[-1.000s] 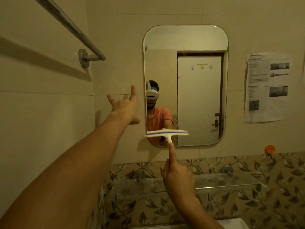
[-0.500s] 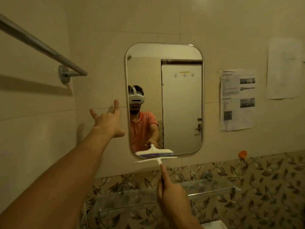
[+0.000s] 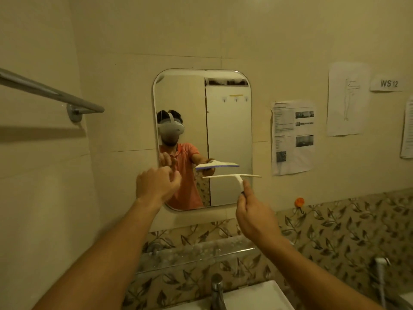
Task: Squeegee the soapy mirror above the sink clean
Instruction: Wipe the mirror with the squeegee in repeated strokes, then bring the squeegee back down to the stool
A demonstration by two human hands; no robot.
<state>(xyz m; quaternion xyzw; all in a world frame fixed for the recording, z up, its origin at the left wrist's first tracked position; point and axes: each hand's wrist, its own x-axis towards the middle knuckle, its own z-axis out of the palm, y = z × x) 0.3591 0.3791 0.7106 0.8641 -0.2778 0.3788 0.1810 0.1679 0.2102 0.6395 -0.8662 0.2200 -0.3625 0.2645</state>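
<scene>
A rounded rectangular mirror hangs on the beige tiled wall above the sink. My right hand grips the handle of a white squeegee, whose blade lies level in front of the mirror's lower right part. I cannot tell whether the blade touches the glass. My left hand hovers at the mirror's lower left edge with loosely curled fingers, holding nothing. No soap is plainly visible on the glass.
A metal towel bar juts from the left wall. Below the mirror runs a glass shelf. A tap stands at the sink. Papers are taped to the wall right of the mirror, near an orange hook.
My left hand left the wall and came in front of the mirror's lower left. The squeegee went from the mirror's bottom edge up and right. The view pulled back.
</scene>
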